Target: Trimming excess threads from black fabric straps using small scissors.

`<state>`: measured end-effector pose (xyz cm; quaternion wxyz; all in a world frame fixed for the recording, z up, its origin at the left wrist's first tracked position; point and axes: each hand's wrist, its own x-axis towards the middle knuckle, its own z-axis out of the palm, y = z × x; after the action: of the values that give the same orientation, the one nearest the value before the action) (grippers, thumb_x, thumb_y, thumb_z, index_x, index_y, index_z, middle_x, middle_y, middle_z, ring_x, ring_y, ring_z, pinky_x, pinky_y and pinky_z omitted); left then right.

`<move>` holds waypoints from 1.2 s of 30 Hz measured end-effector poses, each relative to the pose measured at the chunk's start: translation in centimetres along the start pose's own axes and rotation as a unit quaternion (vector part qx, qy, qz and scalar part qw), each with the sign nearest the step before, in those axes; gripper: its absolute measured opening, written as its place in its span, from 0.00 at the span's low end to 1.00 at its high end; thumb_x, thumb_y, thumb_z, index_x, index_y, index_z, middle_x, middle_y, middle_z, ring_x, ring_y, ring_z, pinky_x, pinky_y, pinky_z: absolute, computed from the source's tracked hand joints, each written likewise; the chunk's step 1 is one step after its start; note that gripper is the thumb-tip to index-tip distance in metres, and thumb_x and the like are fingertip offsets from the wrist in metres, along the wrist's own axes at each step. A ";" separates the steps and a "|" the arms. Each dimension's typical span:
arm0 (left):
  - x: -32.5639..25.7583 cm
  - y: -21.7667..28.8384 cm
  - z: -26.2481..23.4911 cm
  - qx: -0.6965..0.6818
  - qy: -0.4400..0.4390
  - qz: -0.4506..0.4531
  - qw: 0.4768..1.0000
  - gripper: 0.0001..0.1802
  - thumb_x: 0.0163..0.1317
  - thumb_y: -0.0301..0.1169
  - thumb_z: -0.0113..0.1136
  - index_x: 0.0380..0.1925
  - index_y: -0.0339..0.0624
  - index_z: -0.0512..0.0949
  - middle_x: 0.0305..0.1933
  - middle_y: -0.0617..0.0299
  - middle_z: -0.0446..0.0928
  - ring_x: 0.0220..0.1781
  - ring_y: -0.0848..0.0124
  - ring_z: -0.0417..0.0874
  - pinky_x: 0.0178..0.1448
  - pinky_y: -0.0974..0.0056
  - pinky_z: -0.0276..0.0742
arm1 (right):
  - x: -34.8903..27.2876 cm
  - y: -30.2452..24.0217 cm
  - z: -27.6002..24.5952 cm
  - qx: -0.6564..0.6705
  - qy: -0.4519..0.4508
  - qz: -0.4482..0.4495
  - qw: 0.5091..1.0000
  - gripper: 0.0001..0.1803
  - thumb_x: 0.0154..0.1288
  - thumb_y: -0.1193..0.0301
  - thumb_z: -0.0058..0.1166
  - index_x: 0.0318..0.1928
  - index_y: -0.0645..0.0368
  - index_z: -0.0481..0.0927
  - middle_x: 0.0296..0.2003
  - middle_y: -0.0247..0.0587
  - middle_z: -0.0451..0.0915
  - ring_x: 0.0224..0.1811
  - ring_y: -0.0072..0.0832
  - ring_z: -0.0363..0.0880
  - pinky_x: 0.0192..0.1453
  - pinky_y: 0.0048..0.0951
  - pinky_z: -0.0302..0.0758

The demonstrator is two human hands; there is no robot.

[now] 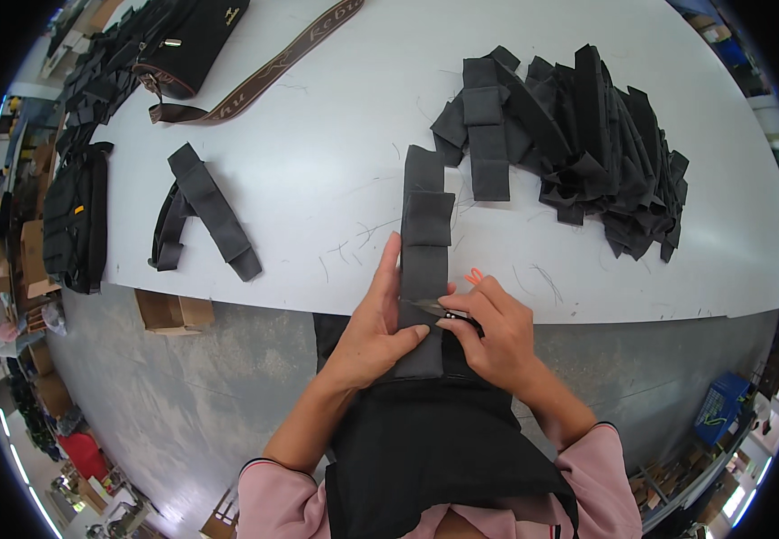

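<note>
I'm seeing the strap (425, 260) running near-to-far between both hands: left hand (373, 328) pressing it flat, right hand (495, 337) gripping snips (448, 313) at its right edge.

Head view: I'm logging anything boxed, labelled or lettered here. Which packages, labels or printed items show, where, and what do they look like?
Lettered strap: top left of the table, long brown webbing with pale woven lettering.
Black bag: top left corner, small gold emblem on its front.
Cardboard box: under the table's near left edge, plain brown.
Blue crate: floor, lower right.
Cardboard boxes: far left, stacked, brown.
</note>
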<state>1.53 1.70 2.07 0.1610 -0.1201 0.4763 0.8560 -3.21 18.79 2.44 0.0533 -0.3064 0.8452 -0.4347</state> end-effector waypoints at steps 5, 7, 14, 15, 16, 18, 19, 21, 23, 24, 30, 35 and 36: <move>0.0 -0.2 0.4 0.000 0.007 0.006 1.000 0.54 0.49 0.11 0.48 0.72 0.45 0.31 0.64 0.50 0.60 0.64 0.61 0.68 0.65 0.61 0.64 | -1.1 0.3 0.5 0.036 0.052 0.036 0.997 0.12 0.47 0.78 0.64 0.35 0.58 0.80 0.26 0.40 0.72 0.28 0.37 0.75 0.37 0.30 0.76; 0.1 -0.4 0.2 0.002 0.017 0.005 1.000 0.54 0.49 0.12 0.50 0.72 0.45 0.32 0.61 0.50 0.64 0.62 0.60 0.71 0.64 0.59 0.67 | -1.1 0.6 0.3 0.123 0.074 0.072 0.987 0.14 0.48 0.79 0.63 0.38 0.59 0.80 0.27 0.41 0.72 0.30 0.36 0.75 0.40 0.27 0.77; -0.7 -0.6 1.0 0.006 -0.011 -0.047 0.999 0.47 0.52 0.11 0.45 0.71 0.45 0.38 0.58 0.48 0.68 0.55 0.63 0.77 0.60 0.62 0.70 | 2.0 3.4 1.4 0.082 0.050 0.070 0.993 0.20 0.46 0.85 0.59 0.44 0.61 0.79 0.32 0.38 0.66 0.30 0.24 0.68 0.31 0.22 0.68; -0.9 -0.8 1.1 0.022 -0.007 -0.053 0.998 0.45 0.53 0.12 0.46 0.70 0.45 0.41 0.56 0.48 0.69 0.51 0.63 0.79 0.58 0.62 0.72 | 1.8 3.6 1.8 0.040 0.073 0.026 0.996 0.17 0.48 0.86 0.57 0.41 0.63 0.78 0.31 0.37 0.65 0.28 0.24 0.67 0.28 0.22 0.66; -1.1 -0.9 1.1 0.022 -0.008 -0.053 0.998 0.45 0.53 0.12 0.46 0.70 0.45 0.41 0.56 0.48 0.69 0.51 0.63 0.79 0.58 0.62 0.72 | 1.9 3.8 2.0 0.040 0.074 0.025 0.996 0.17 0.48 0.86 0.57 0.41 0.63 0.78 0.31 0.37 0.65 0.28 0.24 0.67 0.28 0.22 0.66; -1.5 -1.0 1.2 -0.001 0.012 -0.073 0.997 0.41 0.57 0.15 0.51 0.67 0.45 0.43 0.54 0.48 0.70 0.46 0.60 0.82 0.51 0.61 0.78 | 2.7 3.7 2.2 0.047 0.187 0.001 0.981 0.10 0.50 0.81 0.59 0.35 0.61 0.76 0.29 0.35 0.67 0.22 0.24 0.68 0.25 0.21 0.68; -1.5 -1.1 1.0 0.000 0.011 -0.075 0.997 0.41 0.57 0.15 0.51 0.67 0.45 0.43 0.54 0.48 0.70 0.46 0.60 0.82 0.51 0.61 0.78 | 3.3 3.6 2.1 0.077 0.225 -0.002 0.971 0.06 0.59 0.78 0.56 0.32 0.61 0.72 0.25 0.30 0.65 0.18 0.18 0.62 0.22 0.18 0.62; -1.3 -1.4 0.8 -0.018 0.032 -0.088 0.995 0.36 0.59 0.18 0.54 0.62 0.45 0.46 0.52 0.47 0.71 0.42 0.59 0.83 0.46 0.61 0.81 | 3.3 3.3 2.0 0.223 0.199 0.097 0.950 0.05 0.63 0.76 0.54 0.32 0.61 0.71 0.23 0.28 0.65 0.18 0.15 0.61 0.22 0.18 0.60; -0.8 -1.0 0.9 -0.008 0.038 -0.089 0.995 0.34 0.60 0.19 0.54 0.60 0.45 0.47 0.53 0.46 0.70 0.41 0.61 0.83 0.46 0.63 0.80 | 3.5 2.6 1.7 0.399 0.138 0.246 0.872 0.09 0.70 0.68 0.48 0.33 0.60 0.71 0.19 0.24 0.64 0.19 0.09 0.59 0.21 0.15 0.56; -0.5 -0.8 1.0 0.001 0.048 -0.087 0.995 0.32 0.61 0.19 0.54 0.58 0.44 0.48 0.55 0.44 0.68 0.40 0.63 0.83 0.45 0.64 0.80 | 3.6 2.6 1.8 0.398 0.141 0.246 0.872 0.09 0.70 0.68 0.48 0.33 0.60 0.71 0.19 0.24 0.64 0.19 0.09 0.59 0.21 0.15 0.56; -0.1 -2.8 0.1 0.094 0.053 0.002 0.994 0.32 0.57 0.24 0.63 0.55 0.40 0.54 0.59 0.44 0.63 0.51 0.61 0.78 0.47 0.62 0.78 | 5.1 3.0 0.7 0.505 0.090 0.365 0.777 0.11 0.67 0.63 0.54 0.34 0.57 0.73 0.21 0.24 0.69 0.16 0.10 0.61 0.16 0.16 0.55; 0.9 -0.6 0.3 0.406 0.035 0.161 0.899 0.20 0.50 0.30 0.70 0.37 0.34 0.70 0.67 0.42 0.57 0.67 0.50 0.62 0.63 0.50 0.63 | 5.3 3.3 1.6 0.546 -0.018 0.443 0.711 0.11 0.65 0.62 0.56 0.36 0.56 0.75 0.22 0.26 0.72 0.15 0.12 0.64 0.13 0.18 0.54; 1.1 0.1 0.6 0.499 0.055 0.258 0.826 0.17 0.50 0.33 0.70 0.30 0.33 0.73 0.70 0.44 0.54 0.72 0.47 0.56 0.68 0.46 0.57 | 5.5 3.2 1.5 0.545 -0.033 0.457 0.702 0.11 0.64 0.62 0.56 0.36 0.56 0.75 0.22 0.26 0.72 0.15 0.12 0.65 0.13 0.18 0.55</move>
<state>0.50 2.33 2.09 -0.0546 0.0567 0.8601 0.5041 -8.61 16.03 0.07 0.4309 0.1860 0.4947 -0.7315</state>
